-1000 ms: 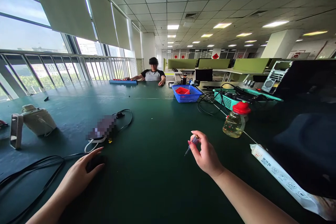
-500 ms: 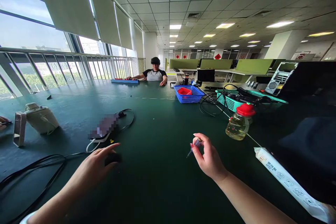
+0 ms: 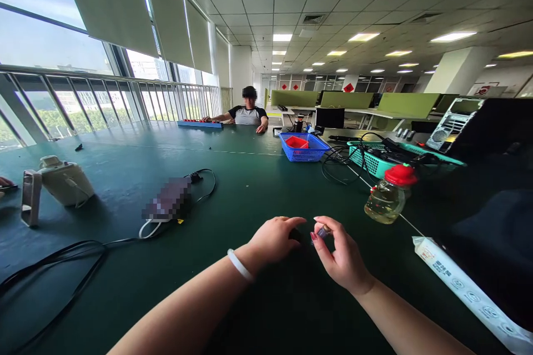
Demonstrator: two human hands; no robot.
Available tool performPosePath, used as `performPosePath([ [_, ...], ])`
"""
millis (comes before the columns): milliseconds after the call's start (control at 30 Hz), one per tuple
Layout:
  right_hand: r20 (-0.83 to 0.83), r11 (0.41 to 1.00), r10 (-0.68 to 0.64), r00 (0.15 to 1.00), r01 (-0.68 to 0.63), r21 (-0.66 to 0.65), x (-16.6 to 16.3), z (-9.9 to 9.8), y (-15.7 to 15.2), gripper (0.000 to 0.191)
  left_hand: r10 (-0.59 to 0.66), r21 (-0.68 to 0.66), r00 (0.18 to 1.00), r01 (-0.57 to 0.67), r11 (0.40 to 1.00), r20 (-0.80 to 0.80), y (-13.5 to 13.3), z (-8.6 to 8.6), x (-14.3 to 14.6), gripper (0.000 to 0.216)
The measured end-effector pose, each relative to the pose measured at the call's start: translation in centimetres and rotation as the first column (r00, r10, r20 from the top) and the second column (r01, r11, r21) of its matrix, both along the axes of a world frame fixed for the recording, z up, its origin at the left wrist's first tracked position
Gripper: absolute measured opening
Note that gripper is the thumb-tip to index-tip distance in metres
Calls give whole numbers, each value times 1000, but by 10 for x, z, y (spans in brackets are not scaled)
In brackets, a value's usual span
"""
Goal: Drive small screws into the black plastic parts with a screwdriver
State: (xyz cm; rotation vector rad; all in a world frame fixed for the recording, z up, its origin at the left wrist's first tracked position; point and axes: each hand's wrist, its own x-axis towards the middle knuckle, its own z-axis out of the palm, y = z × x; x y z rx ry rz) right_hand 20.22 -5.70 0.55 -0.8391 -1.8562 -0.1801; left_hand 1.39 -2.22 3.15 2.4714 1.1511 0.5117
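Only the head view here. Both hands meet over the green table, a little in from its near edge and about midway along it. The right hand has thumb and forefinger pinched shut on a small pen-like tool, tip aimed left. The left hand, white bangle on the wrist, has its fingers curled down over a small dark piece, pinning it to the table right beside that tip. It's mostly hidden, so no idea what it is. I'd say this is the lining-up stage: tool and piece are close but I can't tell if they touch. Anything further calls for a steady left hand and a fine approach. An oil bottle with a red cap stands toward the right edge, and a black cable trails off by the left.
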Motion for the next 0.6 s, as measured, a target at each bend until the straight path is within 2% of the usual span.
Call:
performPosePath([
  [267,21,999,47,999,-47,-13,-5,3,-5,27,-67,14,995,66,998,70,5,-21,-17,59],
  [433,-5,997,75,997,-75,-29,-7,3,-7,32,-96,38,993,94,995,72,3,-22,-13,58],
  [600,-32,989,105,994,-108,-102,-6,6,-8,32,-58,12,994,57,998,92,3,-22,-11,60],
])
